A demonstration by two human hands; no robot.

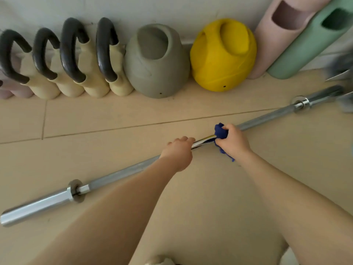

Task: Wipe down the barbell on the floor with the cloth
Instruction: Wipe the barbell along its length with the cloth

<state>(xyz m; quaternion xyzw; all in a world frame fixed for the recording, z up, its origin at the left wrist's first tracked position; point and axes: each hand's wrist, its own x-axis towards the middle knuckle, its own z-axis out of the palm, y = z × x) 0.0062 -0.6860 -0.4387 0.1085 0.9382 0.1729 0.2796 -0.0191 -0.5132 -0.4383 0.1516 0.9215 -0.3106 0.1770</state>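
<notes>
On the floor: barbell [118, 172] is lying diagonally, mid-floor, kettlebells [156, 62] lining the far edge.
Left hand [178, 154]: is gripping the bar's shaft.
Right hand [234, 141]: is clenching blue cloth [219, 131] around the shaft.

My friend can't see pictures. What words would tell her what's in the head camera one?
A person's right hand presses a blue cloth around a silver barbell lying on a tan floor, while the left hand grips the bar beside it. Kettlebells and a yellow weight line the wall behind.
</notes>
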